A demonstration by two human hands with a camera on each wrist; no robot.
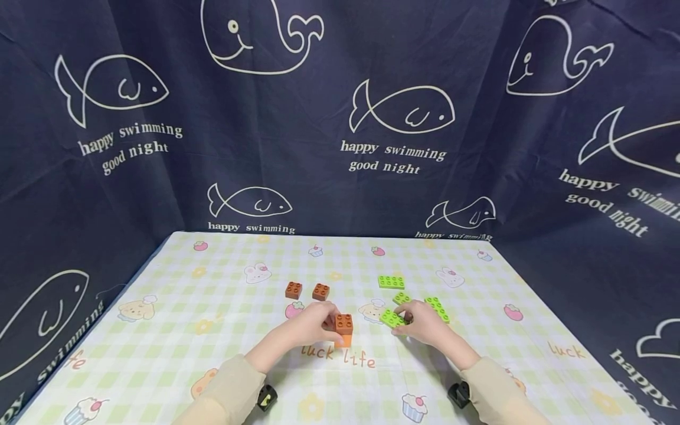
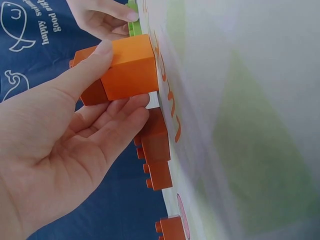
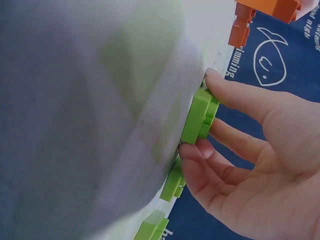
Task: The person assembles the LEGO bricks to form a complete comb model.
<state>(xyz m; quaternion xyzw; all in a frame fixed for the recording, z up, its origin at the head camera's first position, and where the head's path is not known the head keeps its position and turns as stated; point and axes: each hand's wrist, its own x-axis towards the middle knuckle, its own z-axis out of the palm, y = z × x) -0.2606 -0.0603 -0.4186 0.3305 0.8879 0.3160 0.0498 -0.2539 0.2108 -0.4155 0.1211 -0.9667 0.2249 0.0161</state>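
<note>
My left hand (image 1: 313, 323) grips a small stack: a brown toy brick (image 1: 343, 319) with studs up, on a plain orange block (image 2: 131, 67). The thumb lies along one side of the stack, the fingers on the other. Its base is at the tabletop. Further right, my right hand (image 1: 422, 321) pinches a green toy brick (image 1: 391, 319) between thumb and fingertips. In the right wrist view this green brick (image 3: 197, 117) lies low on the cloth, studs up. Beside the hand are another green brick (image 1: 401, 298) and a longer one (image 1: 437, 310), partly covered by the fingers in the head view.
Two brown bricks (image 1: 293, 290) lie behind the left hand. At the back right a longer green brick (image 1: 391, 282) lies flat. A checked, printed cloth (image 1: 255, 330) covers the table. Dark blue curtains (image 1: 319, 136) hang behind and at both sides.
</note>
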